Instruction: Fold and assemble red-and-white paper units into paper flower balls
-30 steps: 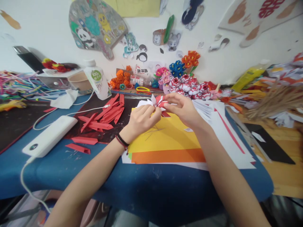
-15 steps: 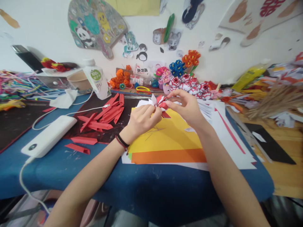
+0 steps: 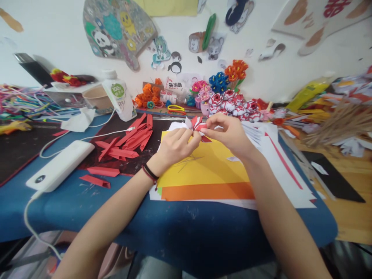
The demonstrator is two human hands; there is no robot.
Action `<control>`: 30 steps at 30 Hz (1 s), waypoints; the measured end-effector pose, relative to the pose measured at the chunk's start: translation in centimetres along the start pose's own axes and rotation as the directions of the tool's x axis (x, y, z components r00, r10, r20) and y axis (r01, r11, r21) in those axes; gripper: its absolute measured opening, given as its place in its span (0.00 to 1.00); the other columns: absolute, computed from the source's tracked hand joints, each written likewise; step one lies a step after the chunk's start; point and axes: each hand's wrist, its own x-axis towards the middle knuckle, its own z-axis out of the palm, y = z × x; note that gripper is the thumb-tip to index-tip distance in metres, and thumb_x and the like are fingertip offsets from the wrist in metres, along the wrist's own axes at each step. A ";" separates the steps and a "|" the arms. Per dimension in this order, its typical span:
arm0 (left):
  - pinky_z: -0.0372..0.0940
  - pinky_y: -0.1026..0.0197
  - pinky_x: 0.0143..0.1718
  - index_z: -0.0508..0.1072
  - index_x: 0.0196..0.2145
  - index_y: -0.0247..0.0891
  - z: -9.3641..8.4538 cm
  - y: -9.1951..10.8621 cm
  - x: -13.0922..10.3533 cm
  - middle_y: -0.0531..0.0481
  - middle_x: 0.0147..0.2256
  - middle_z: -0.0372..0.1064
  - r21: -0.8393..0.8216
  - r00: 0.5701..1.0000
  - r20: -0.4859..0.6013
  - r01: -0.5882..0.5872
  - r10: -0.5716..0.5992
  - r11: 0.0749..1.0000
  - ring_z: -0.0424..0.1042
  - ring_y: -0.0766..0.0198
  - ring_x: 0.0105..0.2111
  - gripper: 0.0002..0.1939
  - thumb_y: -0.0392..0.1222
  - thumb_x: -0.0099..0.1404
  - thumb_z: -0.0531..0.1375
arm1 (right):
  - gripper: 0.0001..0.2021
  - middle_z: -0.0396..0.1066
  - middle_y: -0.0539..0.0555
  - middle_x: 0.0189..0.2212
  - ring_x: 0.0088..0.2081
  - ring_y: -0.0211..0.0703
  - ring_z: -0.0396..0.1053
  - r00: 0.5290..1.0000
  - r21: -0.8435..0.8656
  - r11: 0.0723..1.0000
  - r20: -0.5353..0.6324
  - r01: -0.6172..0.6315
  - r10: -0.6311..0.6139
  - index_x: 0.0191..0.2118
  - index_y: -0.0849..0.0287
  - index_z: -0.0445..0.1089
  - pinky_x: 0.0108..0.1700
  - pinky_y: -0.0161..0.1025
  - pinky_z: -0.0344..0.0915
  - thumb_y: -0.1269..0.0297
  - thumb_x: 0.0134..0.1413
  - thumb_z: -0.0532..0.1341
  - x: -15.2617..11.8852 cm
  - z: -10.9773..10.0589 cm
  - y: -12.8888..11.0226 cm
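Note:
Between my two hands is a red and white folded-paper flower [image 3: 197,123], partly hidden by my fingers. My left hand [image 3: 178,146] is closed around its near left side, knuckles up. Thumb and forefinger of my right hand [image 3: 228,133] pinch a petal on its right side. Below them lies a yellow paper sheet [image 3: 209,164] on an orange sheet [image 3: 206,192] and white sheets. Folded red paper strips [image 3: 136,135] are heaped left of my left hand, with two more strips nearer the table edge.
A white power bank [image 3: 61,166] with cables lies on the blue table cover [image 3: 186,221]. A white bottle [image 3: 119,97] stands behind the red strips. Finished red and white flowers [image 3: 232,102] line the wall. Brown sticks [image 3: 337,122] and a yellow bottle [image 3: 309,93] are at the right.
My right fingers have moved slightly down and inward on the flower's right side, curling more. The flower has turned a little. My left hand keeps its hold with a small shift.

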 end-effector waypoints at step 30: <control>0.56 0.58 0.27 0.70 0.38 0.35 0.0 0.4 0.0 0.54 0.25 0.66 -0.014 0.990 0.083 -0.116 0.117 0.993 0.66 0.66 0.25 0.04 0.34 0.74 0.57 | 0.07 0.69 0.53 0.32 0.34 0.43 0.67 0.991 -0.271 0.953 0.019 0.135 -0.135 0.26 0.57 0.71 0.36 0.42 0.62 0.70 0.54 0.64 0.3 0.9 2.1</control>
